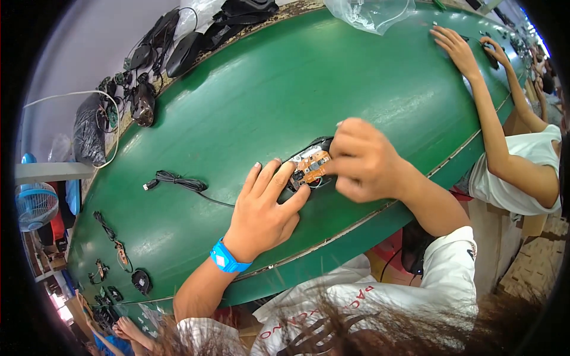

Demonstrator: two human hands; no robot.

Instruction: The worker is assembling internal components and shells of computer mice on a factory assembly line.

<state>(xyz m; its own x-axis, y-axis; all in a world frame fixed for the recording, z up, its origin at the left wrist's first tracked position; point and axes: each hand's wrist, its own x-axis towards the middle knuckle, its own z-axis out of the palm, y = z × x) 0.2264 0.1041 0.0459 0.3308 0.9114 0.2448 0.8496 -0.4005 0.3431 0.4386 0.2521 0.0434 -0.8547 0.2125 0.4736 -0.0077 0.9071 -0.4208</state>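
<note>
An opened computer mouse (310, 168) lies on the green work surface in front of me, its orange-brown circuit board bare and its dark shell showing around it. My left hand (264, 202), with a blue wristband above it, steadies the mouse between thumb and fingers. At the mouse's right end is my right hand (363, 161), curled with the fingers pressed together and slightly blurred. Whatever these fingers pinch is hidden. From under my left hand a black cable (178, 180) runs left, bundled near its plug.
Dark mouse shells and cables (142, 101) line the far left edge beside a white cable. A clear plastic bag (371, 13) lies at the far edge. Small boards and a black shell (141, 281) sit at left. A co-worker's hand (456, 48) works at right.
</note>
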